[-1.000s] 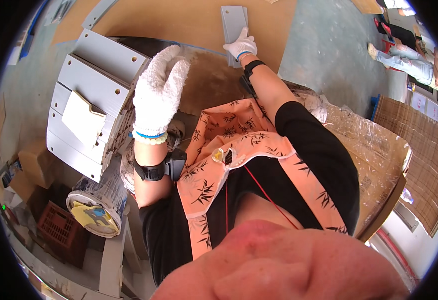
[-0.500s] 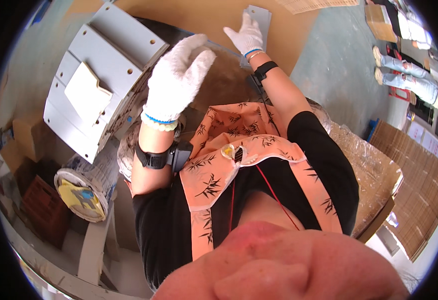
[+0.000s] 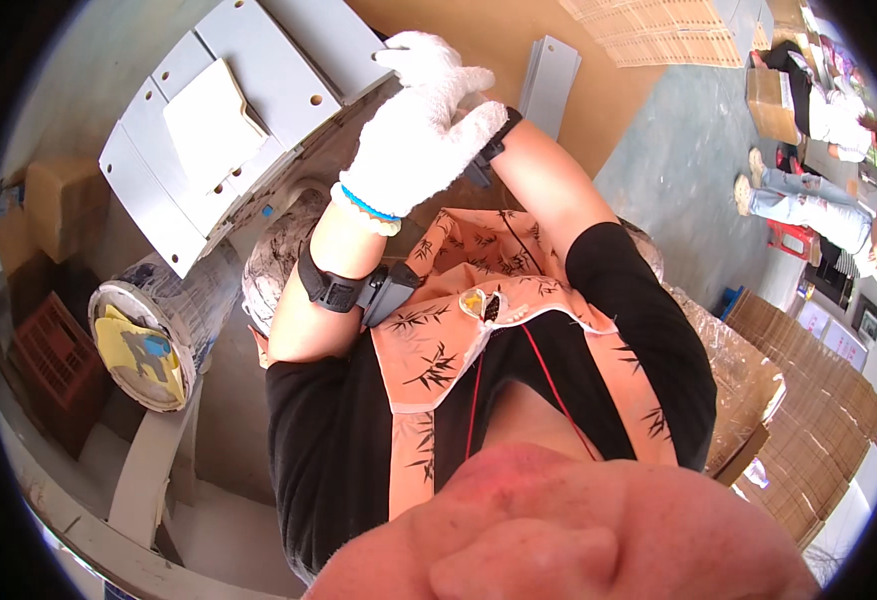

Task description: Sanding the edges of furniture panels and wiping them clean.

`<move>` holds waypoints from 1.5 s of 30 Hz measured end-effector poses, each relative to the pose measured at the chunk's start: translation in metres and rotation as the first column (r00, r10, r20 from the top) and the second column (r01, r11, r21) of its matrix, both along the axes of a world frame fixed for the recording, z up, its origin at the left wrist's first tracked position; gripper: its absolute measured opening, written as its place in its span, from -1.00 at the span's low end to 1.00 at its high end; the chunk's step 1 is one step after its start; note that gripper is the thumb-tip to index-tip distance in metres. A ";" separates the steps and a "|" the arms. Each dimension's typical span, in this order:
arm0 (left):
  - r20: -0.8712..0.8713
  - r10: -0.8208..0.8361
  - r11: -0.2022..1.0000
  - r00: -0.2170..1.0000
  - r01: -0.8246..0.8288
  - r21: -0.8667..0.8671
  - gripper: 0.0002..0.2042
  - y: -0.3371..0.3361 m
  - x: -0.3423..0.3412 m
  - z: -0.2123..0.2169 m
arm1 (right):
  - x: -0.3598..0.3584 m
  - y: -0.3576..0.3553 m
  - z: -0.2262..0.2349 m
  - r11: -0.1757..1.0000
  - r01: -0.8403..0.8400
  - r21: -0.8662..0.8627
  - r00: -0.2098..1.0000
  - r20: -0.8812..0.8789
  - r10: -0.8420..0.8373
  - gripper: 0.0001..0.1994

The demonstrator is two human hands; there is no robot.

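Note:
Both my hands wear white knit gloves and come together in front of me. My left hand (image 3: 414,145) is raised, thumb apart from the fingers, with nothing visible in it; it overlaps my right wrist. Just beyond it, my right hand (image 3: 424,58) reaches leftward with its fingers stretched out. Its fingertips are at the right edge of a grey panel (image 3: 324,40); I cannot tell whether they touch. More grey panels (image 3: 254,75) with small round holes lie in a tilted stack at left. A cream-white notched piece (image 3: 209,130) rests on top.
A narrow grey strip (image 3: 549,85) lies on the brown board ahead. At left are a wrapped roll (image 3: 144,345), a red-brown crate (image 3: 54,350) and a cardboard box (image 3: 69,205). Slatted brown sheets (image 3: 809,400) and a carton (image 3: 724,360) are at right. Other people (image 3: 809,205) are at far right.
My right hand has moved left from beside the grey strip to the grey panels. My left hand has shifted right and now overlaps my right wrist. The view has shifted slightly.

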State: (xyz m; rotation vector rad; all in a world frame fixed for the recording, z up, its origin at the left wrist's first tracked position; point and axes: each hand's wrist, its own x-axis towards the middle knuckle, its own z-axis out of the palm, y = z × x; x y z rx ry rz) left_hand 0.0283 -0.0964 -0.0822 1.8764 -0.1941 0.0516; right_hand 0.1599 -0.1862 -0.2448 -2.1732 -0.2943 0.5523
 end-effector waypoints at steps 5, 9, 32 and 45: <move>0.033 -0.022 0.997 0.999 0.020 0.075 -0.68 0.012 -0.005 -0.003 | 0.004 0.003 -0.006 0.999 -0.015 -0.034 0.998 0.053 0.017 -0.51; -0.013 0.002 0.999 1.000 -0.001 0.044 -0.68 0.018 -0.004 0.002 | 0.013 -0.025 -0.001 0.973 -0.225 -0.048 0.944 0.235 0.230 -0.60; -0.044 0.681 0.416 0.731 -0.435 -0.799 -0.18 0.131 -0.016 0.070 | -0.043 0.035 0.135 0.703 -0.022 0.711 0.912 -0.273 0.306 -0.62; 0.183 0.737 0.350 0.651 -0.136 -0.927 -0.18 0.167 -0.018 0.037 | -0.074 0.144 0.111 0.664 -0.502 -0.554 0.344 0.577 0.741 -0.66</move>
